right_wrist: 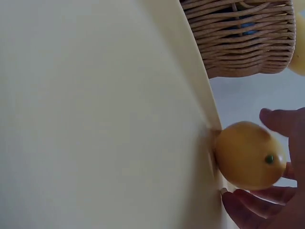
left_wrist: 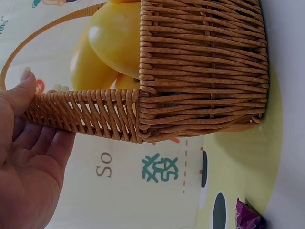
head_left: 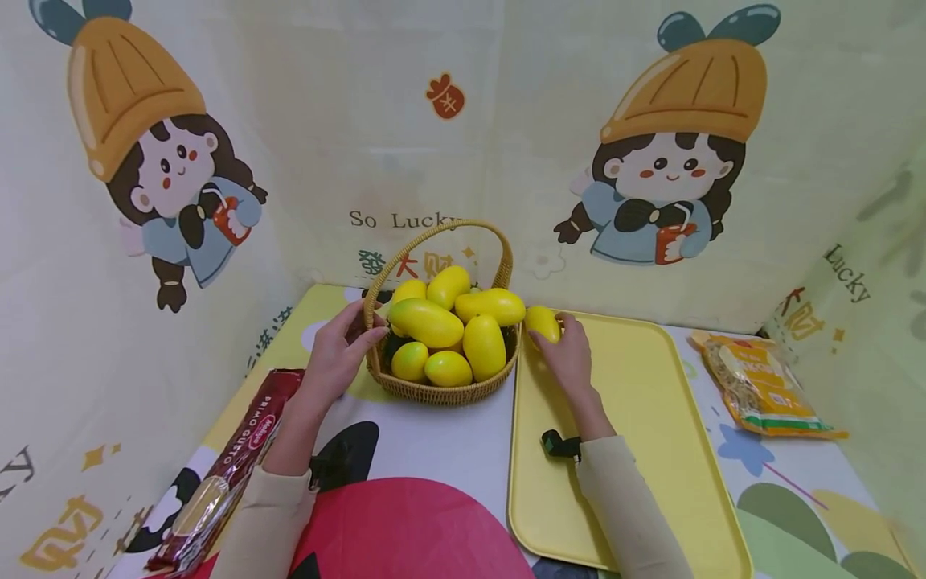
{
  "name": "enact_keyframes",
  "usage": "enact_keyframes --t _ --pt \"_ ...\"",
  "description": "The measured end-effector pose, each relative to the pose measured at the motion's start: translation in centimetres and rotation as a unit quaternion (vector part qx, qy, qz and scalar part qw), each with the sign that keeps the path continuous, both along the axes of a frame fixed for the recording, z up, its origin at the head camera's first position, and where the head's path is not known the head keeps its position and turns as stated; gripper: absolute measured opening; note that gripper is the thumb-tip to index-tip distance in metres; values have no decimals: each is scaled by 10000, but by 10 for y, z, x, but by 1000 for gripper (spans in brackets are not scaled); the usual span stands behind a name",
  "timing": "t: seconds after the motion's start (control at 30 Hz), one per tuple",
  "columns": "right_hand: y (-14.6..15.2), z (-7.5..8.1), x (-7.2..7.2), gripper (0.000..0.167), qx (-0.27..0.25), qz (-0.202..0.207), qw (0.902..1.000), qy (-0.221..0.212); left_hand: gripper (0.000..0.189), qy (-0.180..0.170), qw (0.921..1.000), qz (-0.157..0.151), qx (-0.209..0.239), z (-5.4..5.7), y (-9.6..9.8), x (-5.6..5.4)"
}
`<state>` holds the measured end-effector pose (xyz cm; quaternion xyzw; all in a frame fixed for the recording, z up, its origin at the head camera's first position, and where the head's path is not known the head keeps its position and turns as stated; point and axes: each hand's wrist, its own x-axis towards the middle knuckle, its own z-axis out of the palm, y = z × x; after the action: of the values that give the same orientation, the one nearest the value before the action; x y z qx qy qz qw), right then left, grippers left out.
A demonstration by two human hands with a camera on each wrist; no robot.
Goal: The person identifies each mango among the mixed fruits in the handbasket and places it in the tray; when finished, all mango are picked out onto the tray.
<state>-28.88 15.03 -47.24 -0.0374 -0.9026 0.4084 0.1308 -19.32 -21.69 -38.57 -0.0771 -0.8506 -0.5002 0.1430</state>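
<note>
A wicker basket (head_left: 444, 394) heaped with several yellow mangoes (head_left: 427, 323) stands toward the back wall. My left hand (head_left: 336, 350) grips the left side of its arched handle (left_wrist: 86, 114), thumb on one face and fingers on the other. To the right of the basket, my right hand (head_left: 567, 358) holds a single mango (head_left: 542, 323) between thumb and fingers. In the right wrist view this mango (right_wrist: 248, 155) is at the edge of the yellow tray (right_wrist: 109, 109), its small green stem spot showing.
The yellow tray (head_left: 637, 450) lies right of the basket, under my right forearm. On the far right is an orange-and-clear food packet (head_left: 760, 386). A long dark red packet (head_left: 231, 466) lies at left. Printed cloth walls (head_left: 521, 161) rise behind and at both sides.
</note>
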Motion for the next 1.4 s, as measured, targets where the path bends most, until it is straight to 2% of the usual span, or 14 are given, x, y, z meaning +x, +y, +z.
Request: enact_keyframes --t 0.23,0.47,0.57,0.7,0.83,1.0,1.2,1.4 --pt "1 4 3 54 -565 236 9980 -136 39 -43 10000 -24 50 1 -1 1" --pt "5 5 4 54 -914 306 9950 -266 38 -87 10000 0 41 2 -1 1" --pt "6 6 4 55 -893 262 9955 -176 39 -97 9999 0 48 1 -1 1" --pt "8 13 5 53 -862 347 9954 226 40 -88 9999 -6 61 0 -1 1" --pt "7 26 8 50 -853 655 9917 699 41 -53 10000 2 51 0 -1 1" --pt "-4 44 15 51 -938 1183 9832 1029 40 -105 9999 5 90 0 -1 1" --pt "-24 54 18 57 -868 1877 9744 883 38 -110 9998 -24 155 1 -2 2" --pt "-37 52 13 61 -930 2381 9636 777 39 -71 9995 -113 273 -1 1 2"
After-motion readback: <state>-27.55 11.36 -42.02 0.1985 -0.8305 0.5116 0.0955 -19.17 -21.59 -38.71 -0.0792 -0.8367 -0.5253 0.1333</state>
